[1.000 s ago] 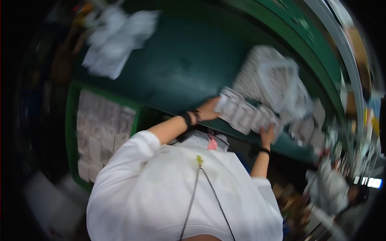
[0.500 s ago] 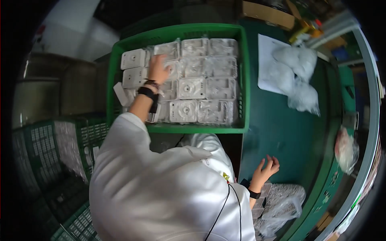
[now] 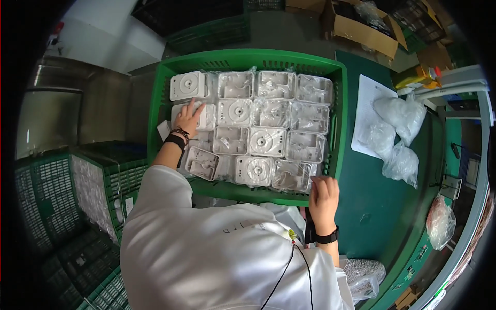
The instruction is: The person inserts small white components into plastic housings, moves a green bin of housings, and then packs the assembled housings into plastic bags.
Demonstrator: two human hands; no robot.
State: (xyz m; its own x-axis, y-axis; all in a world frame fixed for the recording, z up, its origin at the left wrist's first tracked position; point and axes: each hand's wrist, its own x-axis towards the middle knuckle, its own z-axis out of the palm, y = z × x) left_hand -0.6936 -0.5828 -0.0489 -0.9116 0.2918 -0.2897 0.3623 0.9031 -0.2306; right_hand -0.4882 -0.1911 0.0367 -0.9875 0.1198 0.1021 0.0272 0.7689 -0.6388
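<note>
A green plastic crate (image 3: 248,53) holds rows of white plastic housings, many in clear plastic bags. My left hand (image 3: 188,120) lies on a white housing (image 3: 207,117) in the left column, fingers spread. Above it is another white housing (image 3: 187,86) with a round recess. A tilted, open-topped housing (image 3: 202,164) sits in the near left part. My right hand (image 3: 324,199) is at the crate's near right corner, beside a bagged housing (image 3: 291,175). Its fingers are bent together over the rim; whatever lies between them is hidden.
Right of the crate, a green table (image 3: 361,206) bears a white paper sheet (image 3: 364,116) and clear bags (image 3: 395,124). A bubbly plastic bag (image 3: 364,274) lies near my right elbow. Other green crates (image 3: 51,194) stand at left. An open cardboard box (image 3: 361,33) is at the back.
My right hand has moved from above the table to the crate's near right corner. My left hand has shifted nearer, onto a left-column housing. The whole view has shifted.
</note>
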